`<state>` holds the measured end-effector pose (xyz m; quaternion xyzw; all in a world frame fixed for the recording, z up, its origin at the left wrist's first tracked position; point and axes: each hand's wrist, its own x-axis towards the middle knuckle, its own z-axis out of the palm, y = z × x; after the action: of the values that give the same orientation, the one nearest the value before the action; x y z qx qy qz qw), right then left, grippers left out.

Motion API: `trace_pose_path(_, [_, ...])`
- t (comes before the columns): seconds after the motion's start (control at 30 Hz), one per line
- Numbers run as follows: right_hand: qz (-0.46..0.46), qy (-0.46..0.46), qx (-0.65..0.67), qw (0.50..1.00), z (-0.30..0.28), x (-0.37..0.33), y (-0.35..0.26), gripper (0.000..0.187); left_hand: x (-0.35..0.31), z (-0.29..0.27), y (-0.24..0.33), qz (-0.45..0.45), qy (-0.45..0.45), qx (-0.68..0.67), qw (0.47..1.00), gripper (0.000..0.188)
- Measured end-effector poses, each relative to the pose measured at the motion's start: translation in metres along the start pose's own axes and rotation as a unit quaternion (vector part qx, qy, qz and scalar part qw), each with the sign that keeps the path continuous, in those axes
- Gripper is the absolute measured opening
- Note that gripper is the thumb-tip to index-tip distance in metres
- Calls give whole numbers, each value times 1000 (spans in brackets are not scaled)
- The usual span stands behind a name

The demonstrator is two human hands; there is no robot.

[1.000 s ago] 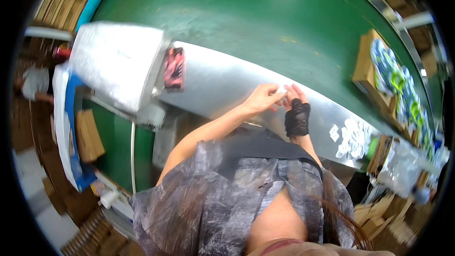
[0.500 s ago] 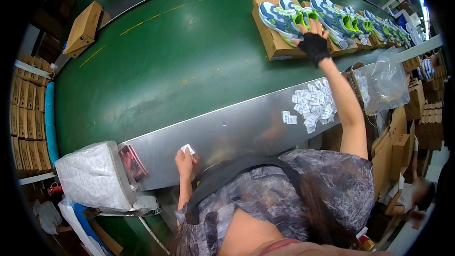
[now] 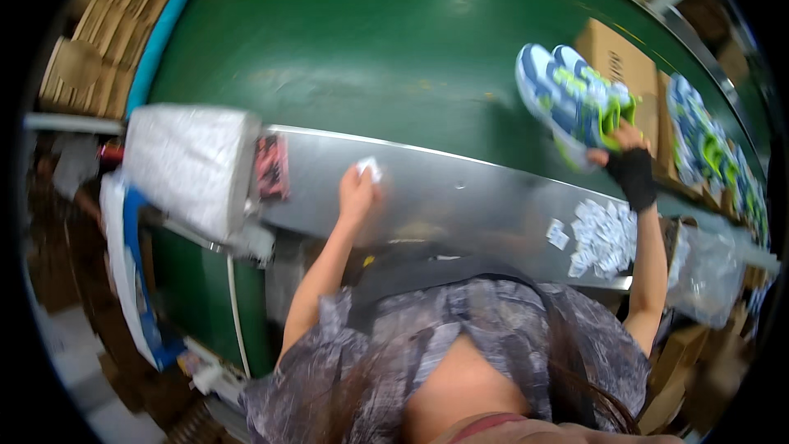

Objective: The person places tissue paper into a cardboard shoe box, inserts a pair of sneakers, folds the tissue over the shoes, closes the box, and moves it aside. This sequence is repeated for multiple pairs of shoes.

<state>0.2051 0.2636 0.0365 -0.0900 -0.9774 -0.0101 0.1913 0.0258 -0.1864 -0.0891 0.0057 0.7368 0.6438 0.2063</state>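
Observation:
Between the fingers of my left hand (image 3: pixel 357 196) is a small white sachet (image 3: pixel 371 168), held above the metal ledge (image 3: pixel 419 197). My right hand (image 3: pixel 629 166), in a black fingerless glove, grips a pair of blue, white and lime-green sneakers (image 3: pixel 567 90) at their heel openings. The sneakers are off to the left of a brown shoebox (image 3: pixel 622 57), over the green conveyor belt (image 3: pixel 394 49). Just below my right hand lies a pile of white sachets (image 3: pixel 604 234), with a few loose sachets (image 3: pixel 557 234) beside it. Motion blurs the fingertips.
Further right, more sneakers (image 3: pixel 699 127) stand on boxes in a row. A clear plastic bag (image 3: pixel 708 267) hangs near the ledge's right end. At left are a white wrapped stack (image 3: pixel 187 173), a red-and-black packet (image 3: pixel 271 166) and shelved cardboard boxes (image 3: pixel 123 25).
My right hand has taken hold of the nearest sneakers and drawn them off their shoebox, to the left. My left hand still holds its sachet. The whole view has turned and shifted.

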Motion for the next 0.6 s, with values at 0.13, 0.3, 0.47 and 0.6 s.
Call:
trace_pose_path(0.13, [-183,-75,87,976,-4,-1,-124,43,17,34,95,201,43,44,978,18])
trace_pose_path(0.3, [-309,-153,164,924,34,-5,-206,37,42,101,91,311,-24,222,924,18])
trace_pose_path(0.47, [-84,-81,278,953,71,30,-94,29,47,104,33,96,-113,277,949,26])
trace_pose_path(0.6, [192,-176,-145,955,96,18,31,74,46,107,30,80,-138,227,961,29])
